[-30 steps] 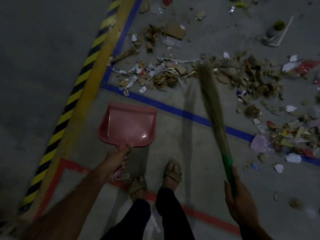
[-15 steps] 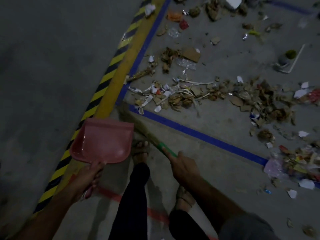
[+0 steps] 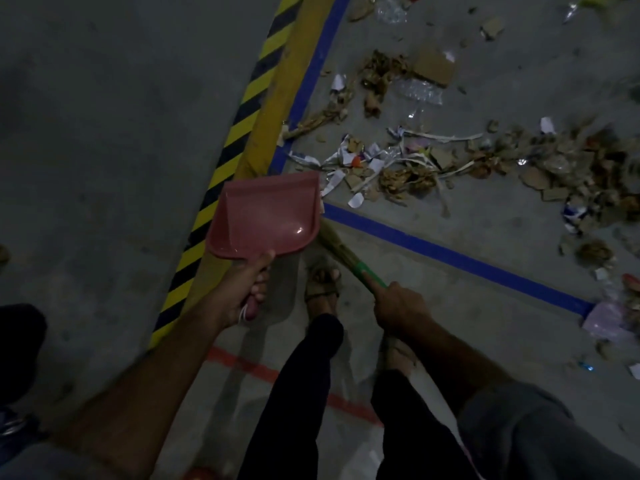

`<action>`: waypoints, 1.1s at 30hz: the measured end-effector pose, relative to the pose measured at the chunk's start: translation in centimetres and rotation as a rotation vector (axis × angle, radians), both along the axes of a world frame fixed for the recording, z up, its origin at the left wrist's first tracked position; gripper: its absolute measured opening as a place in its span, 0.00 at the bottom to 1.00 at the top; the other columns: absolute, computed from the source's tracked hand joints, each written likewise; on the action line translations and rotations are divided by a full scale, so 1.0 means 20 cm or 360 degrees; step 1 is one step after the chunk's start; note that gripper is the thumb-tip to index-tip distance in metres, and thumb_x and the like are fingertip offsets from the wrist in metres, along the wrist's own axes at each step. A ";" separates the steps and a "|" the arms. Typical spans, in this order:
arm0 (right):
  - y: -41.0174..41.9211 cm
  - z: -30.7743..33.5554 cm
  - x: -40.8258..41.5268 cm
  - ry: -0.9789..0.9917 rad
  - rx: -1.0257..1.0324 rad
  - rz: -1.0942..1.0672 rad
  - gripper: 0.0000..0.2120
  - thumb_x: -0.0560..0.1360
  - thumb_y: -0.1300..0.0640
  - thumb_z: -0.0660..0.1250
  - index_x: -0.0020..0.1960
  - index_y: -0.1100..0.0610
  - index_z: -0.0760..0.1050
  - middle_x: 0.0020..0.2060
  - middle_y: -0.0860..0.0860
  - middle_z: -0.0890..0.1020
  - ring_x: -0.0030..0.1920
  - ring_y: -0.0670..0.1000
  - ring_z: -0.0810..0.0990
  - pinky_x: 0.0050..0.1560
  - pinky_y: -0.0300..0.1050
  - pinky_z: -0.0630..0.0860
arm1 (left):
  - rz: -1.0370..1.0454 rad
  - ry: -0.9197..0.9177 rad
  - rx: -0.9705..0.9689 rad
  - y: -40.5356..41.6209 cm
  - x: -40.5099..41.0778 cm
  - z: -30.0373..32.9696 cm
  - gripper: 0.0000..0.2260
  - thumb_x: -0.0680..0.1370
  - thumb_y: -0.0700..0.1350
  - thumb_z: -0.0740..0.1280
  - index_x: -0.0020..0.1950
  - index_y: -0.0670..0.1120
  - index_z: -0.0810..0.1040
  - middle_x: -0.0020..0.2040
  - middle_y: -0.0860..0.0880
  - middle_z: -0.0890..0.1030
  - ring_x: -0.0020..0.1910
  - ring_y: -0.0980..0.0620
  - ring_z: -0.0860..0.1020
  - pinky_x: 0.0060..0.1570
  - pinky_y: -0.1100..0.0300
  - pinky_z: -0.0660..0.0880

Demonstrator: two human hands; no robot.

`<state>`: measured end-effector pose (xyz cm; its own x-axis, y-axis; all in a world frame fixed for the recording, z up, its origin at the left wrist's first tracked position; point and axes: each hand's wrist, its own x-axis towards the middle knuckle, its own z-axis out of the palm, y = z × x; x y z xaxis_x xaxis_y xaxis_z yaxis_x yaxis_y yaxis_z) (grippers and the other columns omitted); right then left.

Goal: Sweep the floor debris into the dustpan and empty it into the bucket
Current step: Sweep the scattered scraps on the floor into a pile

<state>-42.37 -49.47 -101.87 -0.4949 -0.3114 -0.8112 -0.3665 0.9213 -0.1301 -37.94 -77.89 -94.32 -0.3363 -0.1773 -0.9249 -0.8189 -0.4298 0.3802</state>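
- Dustpan: pink plastic, held off the floor with its mouth toward the debris; front edge just short of the nearest scraps, its left part over the yellow strip.
- Left hand: fingers curled round the dustpan's handle, thumb lying along the top toward the pan.
- Broom: straw bristles bound with a green band, slanted up-left; the bristle end passed behind the dustpan's right edge and was hidden there.
- Right hand: gripped the broom's handle just below the green band, index finger stretched along it, the other fingers wrapped round.
- Debris: torn paper, cardboard bits, dry leaves and clear plastic, strewn in a band across the floor inside the blue line, running from just beside the dustpan's front edge to the right border.
- Hazard tape: yellow and black stripes, diagonal, beside a plain yellow strip.
- Red line: on the floor under the person's legs.
- Feet: in sandals, one between dustpan handle and broom.
- Bucket: not seen in the head view.
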 end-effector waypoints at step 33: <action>1.14 0.13 0.18 0.0199 -0.0178 -0.1395 0.32 0.82 0.49 0.59 0.81 0.40 0.46 0.39 0.52 0.77 0.35 0.50 0.77 0.33 0.46 0.71 | -0.0424 -0.0108 -0.0004 0.65 -0.43 -0.12 0.18 0.83 0.49 0.64 0.35 0.47 0.64 0.23 0.51 0.63 0.18 0.57 0.62 0.16 0.67 0.59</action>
<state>-38.82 -26.60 -99.34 -0.6752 0.1463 -0.7230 0.4462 0.8615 -0.2424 -46.49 -64.91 -96.76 -0.3088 -0.0932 -0.9466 -0.9267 -0.1946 0.3215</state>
